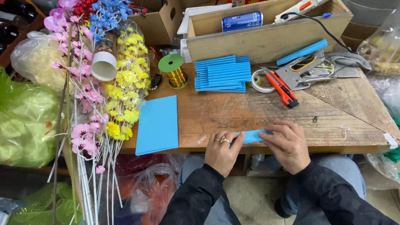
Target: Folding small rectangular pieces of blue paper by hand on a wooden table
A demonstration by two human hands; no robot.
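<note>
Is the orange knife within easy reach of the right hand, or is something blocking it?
Probably yes. The right hand rests on the folded blue strip, and the orange knife lies just beyond it on bare table, with nothing between. The hand would first have to let go of the strip.

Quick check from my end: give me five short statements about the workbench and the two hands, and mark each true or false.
1. Both hands press a folded strip of blue paper at the wooden workbench's near edge. True: the left hand and right hand hold it between them.
2. The flat blue paper sheet lies right of the hands. False: it lies to their left, beside the yellow artificial flowers.
3. The orange utility knife rests on the bench, untouched. True.
4. The spool of gold wire with a green top is in the wooden box. False: it stands on the bench, left of the stack of folded blue paper pieces.
5. The left hand wears rings. True.
</note>
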